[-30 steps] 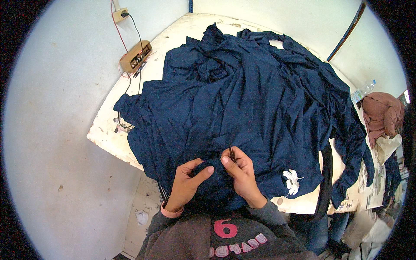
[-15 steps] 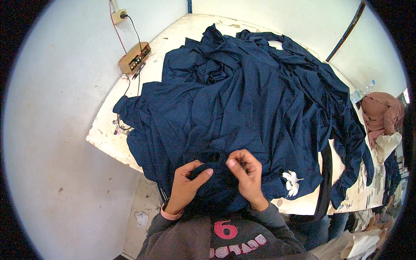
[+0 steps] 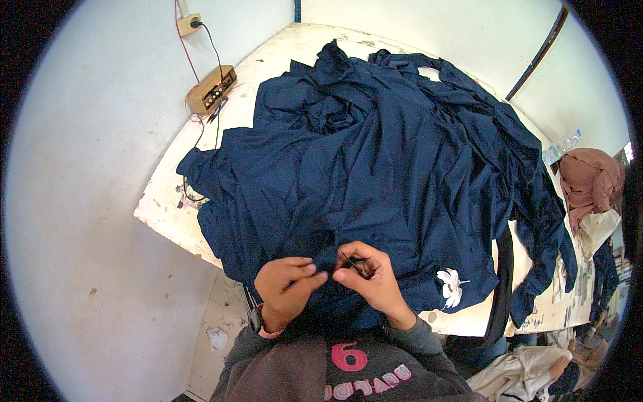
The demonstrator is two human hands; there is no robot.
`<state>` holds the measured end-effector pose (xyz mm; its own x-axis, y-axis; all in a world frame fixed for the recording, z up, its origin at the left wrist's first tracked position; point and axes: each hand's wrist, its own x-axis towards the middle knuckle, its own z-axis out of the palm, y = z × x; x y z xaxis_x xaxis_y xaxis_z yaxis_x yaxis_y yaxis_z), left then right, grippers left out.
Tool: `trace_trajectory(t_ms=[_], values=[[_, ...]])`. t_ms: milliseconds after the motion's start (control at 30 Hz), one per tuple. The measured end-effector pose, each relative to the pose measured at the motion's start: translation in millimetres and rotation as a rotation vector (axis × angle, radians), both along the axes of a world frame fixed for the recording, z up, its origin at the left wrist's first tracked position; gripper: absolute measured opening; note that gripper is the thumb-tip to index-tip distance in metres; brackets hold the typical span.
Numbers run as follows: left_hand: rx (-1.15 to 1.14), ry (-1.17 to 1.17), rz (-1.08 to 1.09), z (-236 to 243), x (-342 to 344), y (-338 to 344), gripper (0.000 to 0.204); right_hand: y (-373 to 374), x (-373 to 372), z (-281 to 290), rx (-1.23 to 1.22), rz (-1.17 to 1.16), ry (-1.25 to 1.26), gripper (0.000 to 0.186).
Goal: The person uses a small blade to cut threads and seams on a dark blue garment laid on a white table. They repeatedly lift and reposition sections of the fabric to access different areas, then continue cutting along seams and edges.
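A large heap of navy fabric (image 3: 362,174) covers much of the white table (image 3: 161,204). Near its front edge, my left hand (image 3: 288,285) is closed on a fold of the navy cloth, thumb and fingertips pinching it. Just to its right, my right hand (image 3: 368,281) is curled around a thin dark tool (image 3: 351,260), perhaps small snips, with its tip against the cloth beside my left fingertips. A white cloth flower (image 3: 450,287) lies on the fabric, right of my right hand.
A wooden box with switches (image 3: 211,87) and cables sits back left, below a wall socket (image 3: 189,24). At right are a bottle (image 3: 564,144), brown draped cloth (image 3: 589,181) and black band (image 3: 502,288). Another person's hand (image 3: 558,367) shows by pale cloth at lower right.
My right hand has moved down and slightly left, with the dark tool angled lower. My left hand has turned and dropped a little. Pale cloth and another person's hand show at lower right.
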<state>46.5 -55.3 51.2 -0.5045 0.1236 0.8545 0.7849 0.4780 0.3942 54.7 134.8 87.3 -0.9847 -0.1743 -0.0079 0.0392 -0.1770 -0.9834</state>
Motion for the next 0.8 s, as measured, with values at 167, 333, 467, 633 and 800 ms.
trace_trajectory(t_ms=[167, 333, 467, 633, 800], values=[[-0.255, 0.017, -0.132, 6.1, 3.6, 0.9, 0.025, 7.3, -0.7, -23.5, 0.033, -0.046, -0.037, 0.015], [0.112, -0.295, -0.033, -0.3, 7.1, -7.8, 0.063, 22.8, 1.8, -37.6, -0.042, -0.073, -0.141, 0.018], [0.352, -0.642, 0.257, -10.3, -13.5, -3.1, 0.083, 28.1, 4.1, -38.3, -0.053, -0.097, -0.129, 0.023], [0.501, -0.971, -0.169, -8.2, -13.6, -6.4, 0.071, 32.1, 7.9, -44.3, -0.034, -0.158, -0.098, 0.026], [0.857, -1.096, -0.369, 5.8, -10.9, 1.5, 0.064, 36.7, 11.5, -39.2, -0.004, -0.234, -0.078, 0.026]])
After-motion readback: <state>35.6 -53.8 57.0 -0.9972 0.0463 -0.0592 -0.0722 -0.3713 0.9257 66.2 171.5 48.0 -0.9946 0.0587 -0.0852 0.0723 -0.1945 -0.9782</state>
